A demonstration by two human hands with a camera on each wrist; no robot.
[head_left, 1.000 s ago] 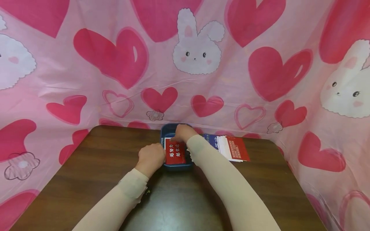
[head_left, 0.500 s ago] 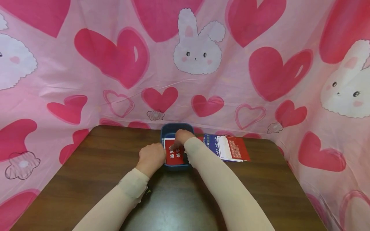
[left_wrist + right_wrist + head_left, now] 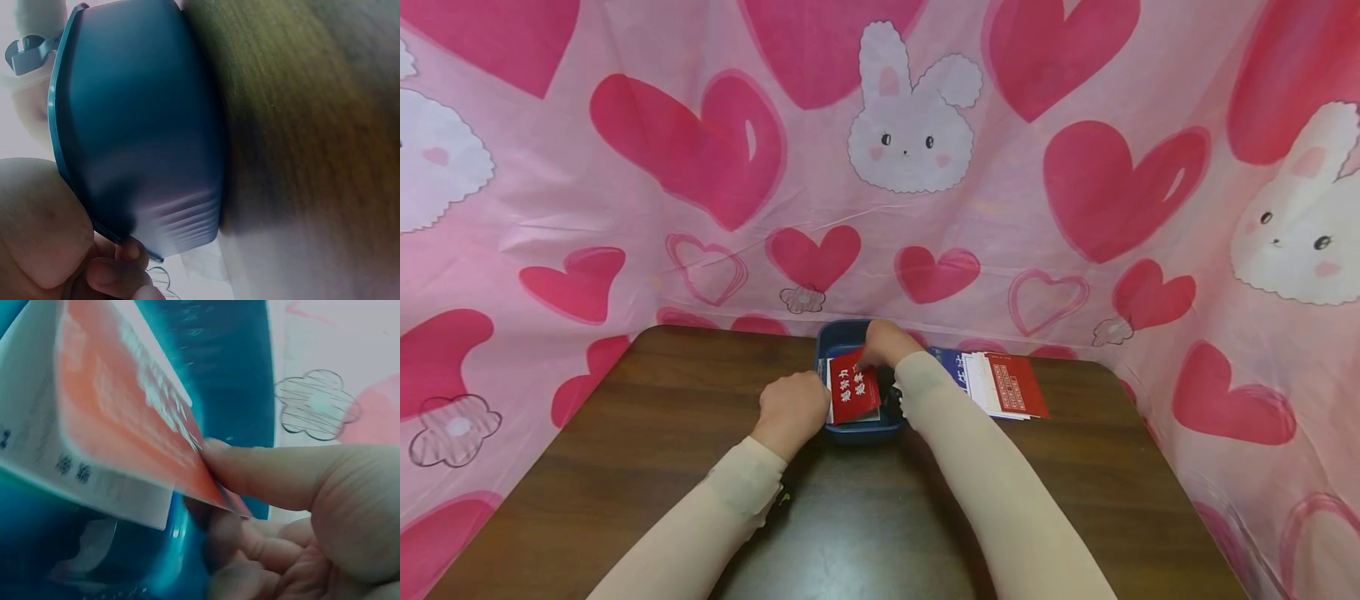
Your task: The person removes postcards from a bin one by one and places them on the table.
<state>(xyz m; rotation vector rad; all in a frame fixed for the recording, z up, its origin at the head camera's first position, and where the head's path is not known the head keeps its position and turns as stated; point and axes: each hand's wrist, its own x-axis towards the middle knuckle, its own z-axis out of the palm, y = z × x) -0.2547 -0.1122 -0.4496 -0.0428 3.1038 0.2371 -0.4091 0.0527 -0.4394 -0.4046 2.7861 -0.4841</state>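
Observation:
A blue plastic storage box (image 3: 861, 435) stands at the far edge of the table, with cards inside. My left hand (image 3: 793, 407) holds the box's left rim; in the left wrist view its fingers curl at the rim beside the box wall (image 3: 137, 119). My right hand (image 3: 883, 343) reaches into the box and pinches a red card (image 3: 850, 390) with white characters by its edge. In the right wrist view the red card (image 3: 119, 419) is lifted at a tilt between thumb and fingers. A whitish card (image 3: 125, 499) with dark print lies beneath it.
Right of the box, a fanned group of cards lies on the brown wooden table (image 3: 700, 417): a blue card (image 3: 952, 364), several white ones and a red card (image 3: 1017, 385) on top. A pink curtain (image 3: 820, 192) with hearts and rabbits hangs behind the table.
My right hand first came down onto the red card, then drew back up and right, pinching it. The card now sits tilted, baring another card below. My left hand stayed at the rim.

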